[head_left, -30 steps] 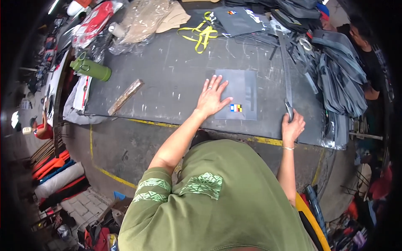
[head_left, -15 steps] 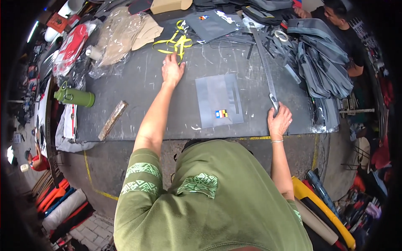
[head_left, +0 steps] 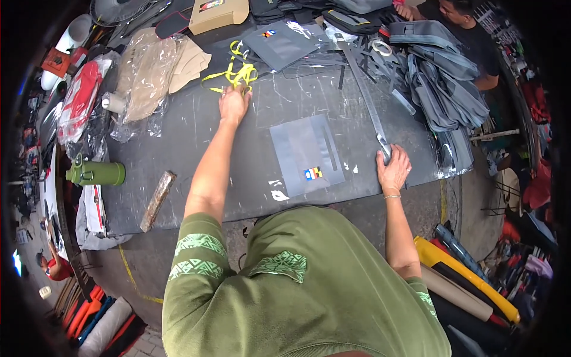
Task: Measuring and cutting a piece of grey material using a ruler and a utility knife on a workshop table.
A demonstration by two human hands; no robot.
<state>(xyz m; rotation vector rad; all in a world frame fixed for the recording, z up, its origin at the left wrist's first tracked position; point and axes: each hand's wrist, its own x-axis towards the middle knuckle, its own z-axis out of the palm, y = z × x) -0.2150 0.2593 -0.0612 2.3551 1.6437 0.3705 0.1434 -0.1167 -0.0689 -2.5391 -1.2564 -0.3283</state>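
Note:
My left hand point(head_left: 234, 106) is stretched forward, its fingers curled at the near end of a tangled yellow strap point(head_left: 242, 72); the fingertips are partly hidden. My right hand point(head_left: 394, 169) lies near the front edge of the dark table point(head_left: 202, 149), fingers bent round a grey metal tool point(head_left: 386, 153) whose kind is mostly covered. Just beyond it a long metal ruler point(head_left: 364, 83) runs toward the back. Between my hands a flat grey fabric panel point(head_left: 300, 149) has a slot along its right side and a small colourful patch point(head_left: 313, 174).
To the left are a green bottle point(head_left: 101, 173), a worn wooden bar point(head_left: 158, 201) and plastic-wrapped beige pieces point(head_left: 143, 71). A cardboard box point(head_left: 217, 16) and another grey panel point(head_left: 279, 44) lie at the back. Grey bags point(head_left: 443, 83) are piled right, near another person point(head_left: 464, 30).
The view has shifted, so the table appears lower and further left. My left hand has moved slightly further onto the yellow strap. The right hand stays at the metal tool.

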